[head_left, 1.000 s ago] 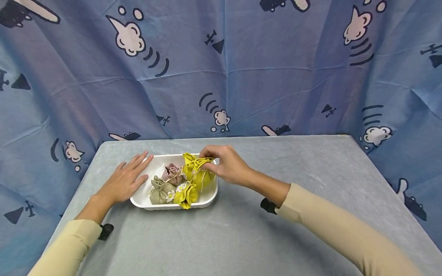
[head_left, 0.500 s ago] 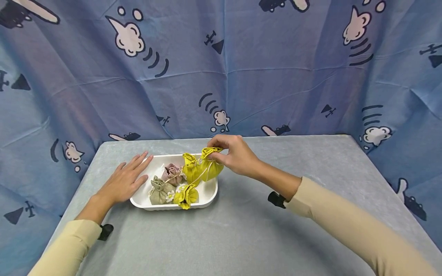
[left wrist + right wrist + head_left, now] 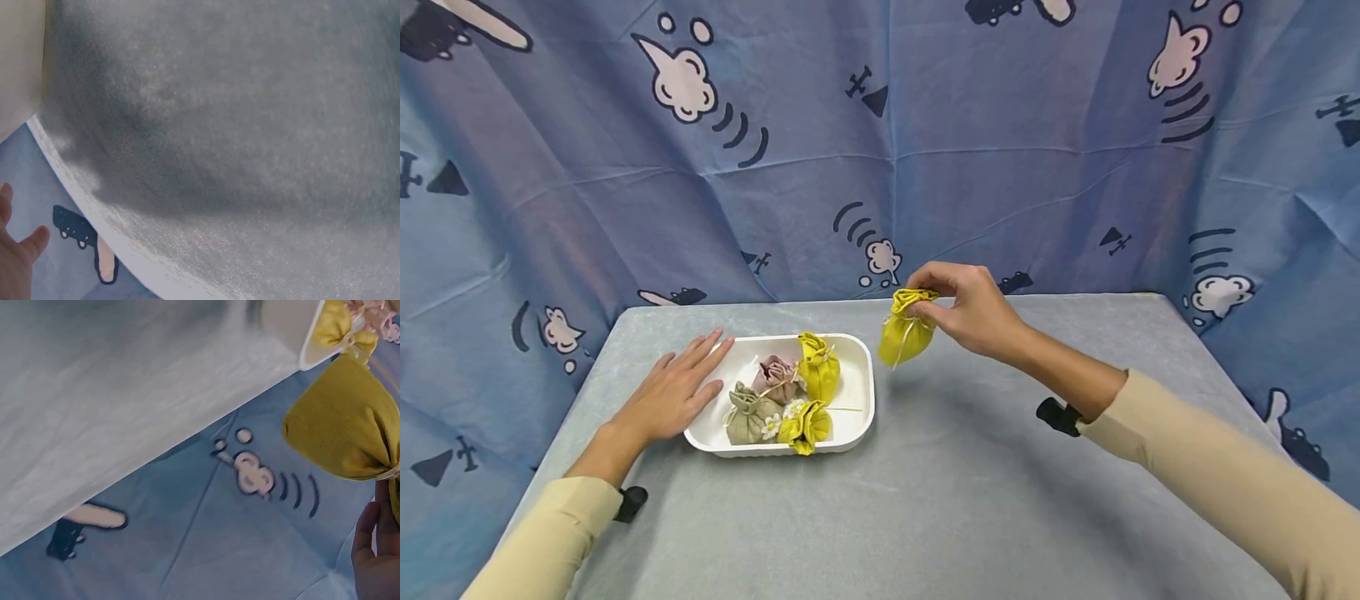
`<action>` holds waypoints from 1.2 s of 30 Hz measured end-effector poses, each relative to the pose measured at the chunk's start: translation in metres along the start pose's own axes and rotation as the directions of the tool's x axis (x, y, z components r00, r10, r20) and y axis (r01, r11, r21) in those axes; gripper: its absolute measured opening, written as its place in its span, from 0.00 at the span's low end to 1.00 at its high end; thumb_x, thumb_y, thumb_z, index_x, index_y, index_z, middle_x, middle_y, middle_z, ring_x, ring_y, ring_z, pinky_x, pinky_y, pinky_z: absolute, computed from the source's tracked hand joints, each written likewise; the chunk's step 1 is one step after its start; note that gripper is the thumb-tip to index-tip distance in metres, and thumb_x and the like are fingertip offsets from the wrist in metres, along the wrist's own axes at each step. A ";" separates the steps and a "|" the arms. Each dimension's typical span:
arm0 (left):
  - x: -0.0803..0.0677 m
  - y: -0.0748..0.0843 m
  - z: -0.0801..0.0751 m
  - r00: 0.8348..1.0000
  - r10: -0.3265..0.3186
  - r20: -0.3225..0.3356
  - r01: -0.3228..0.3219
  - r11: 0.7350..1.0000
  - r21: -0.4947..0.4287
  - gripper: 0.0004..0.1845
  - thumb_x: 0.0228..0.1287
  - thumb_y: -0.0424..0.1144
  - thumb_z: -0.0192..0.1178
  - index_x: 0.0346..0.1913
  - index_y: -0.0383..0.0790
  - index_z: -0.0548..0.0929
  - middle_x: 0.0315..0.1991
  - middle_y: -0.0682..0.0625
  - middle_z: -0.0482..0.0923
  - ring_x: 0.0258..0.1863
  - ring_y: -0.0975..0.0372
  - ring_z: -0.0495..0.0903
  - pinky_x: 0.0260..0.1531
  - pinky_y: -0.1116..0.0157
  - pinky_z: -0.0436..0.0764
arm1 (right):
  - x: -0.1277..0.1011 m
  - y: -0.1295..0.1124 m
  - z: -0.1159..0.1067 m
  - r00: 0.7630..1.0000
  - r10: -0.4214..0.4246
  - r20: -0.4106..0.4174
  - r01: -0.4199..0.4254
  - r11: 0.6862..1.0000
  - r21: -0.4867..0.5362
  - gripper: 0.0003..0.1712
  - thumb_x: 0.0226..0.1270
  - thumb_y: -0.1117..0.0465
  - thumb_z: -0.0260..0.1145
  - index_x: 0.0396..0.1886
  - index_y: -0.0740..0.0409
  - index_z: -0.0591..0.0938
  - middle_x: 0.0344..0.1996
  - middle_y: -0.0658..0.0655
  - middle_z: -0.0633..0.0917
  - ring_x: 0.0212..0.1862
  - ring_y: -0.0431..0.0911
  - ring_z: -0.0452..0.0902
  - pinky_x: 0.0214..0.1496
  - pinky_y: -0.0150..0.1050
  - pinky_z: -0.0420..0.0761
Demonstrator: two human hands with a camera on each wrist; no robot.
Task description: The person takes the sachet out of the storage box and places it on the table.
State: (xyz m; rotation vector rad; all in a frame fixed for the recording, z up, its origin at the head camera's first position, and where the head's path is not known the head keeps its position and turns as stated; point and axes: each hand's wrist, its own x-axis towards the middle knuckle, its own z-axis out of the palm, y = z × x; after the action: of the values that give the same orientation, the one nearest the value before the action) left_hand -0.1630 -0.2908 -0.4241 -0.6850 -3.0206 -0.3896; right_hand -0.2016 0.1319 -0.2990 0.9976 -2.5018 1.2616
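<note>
My right hand (image 3: 972,307) pinches a yellow drawstring pouch (image 3: 906,337) by its gathered neck and holds it in the air, just right of a white tray (image 3: 867,400). In the right wrist view the same pouch (image 3: 344,422) hangs from the fingertips. My left hand (image 3: 666,390) rests with spread, straight fingers on the tray's left end. Inside the tray sit a grey-green pouch (image 3: 747,421), a dusty pink pouch (image 3: 775,379) and two more yellow pouches, one at the back (image 3: 820,375) and one at the front (image 3: 805,427). Small white flowers (image 3: 771,427) decorate some of them.
A grey cloth-covered table (image 3: 925,500) carries the tray. Behind it hangs a blue patterned curtain (image 3: 985,183), close to the table's back edge. The left wrist view mostly shows bare tabletop (image 3: 250,112).
My right hand has lifted the yellow pouch out of the tray and carried it up and to the right, past the rim. My left hand has stayed in place.
</note>
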 end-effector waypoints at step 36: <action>0.000 -0.003 0.001 1.000 0.014 -0.013 -0.014 1.000 0.003 0.32 0.78 0.46 0.47 0.80 0.45 0.54 0.80 0.42 0.48 0.74 0.38 0.54 0.63 0.31 0.55 | -0.067 0.098 -0.039 0.974 0.202 -0.102 -0.218 0.957 -0.190 0.10 0.58 0.71 0.74 0.40 0.64 0.85 0.39 0.61 0.87 0.44 0.55 0.85 0.49 0.47 0.83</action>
State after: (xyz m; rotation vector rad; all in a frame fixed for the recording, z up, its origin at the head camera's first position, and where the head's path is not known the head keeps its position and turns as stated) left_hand -0.1636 -0.2930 -0.4255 -0.7009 -3.0018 -0.3874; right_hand -0.2179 0.2352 -0.3663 0.6361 -2.6610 1.0499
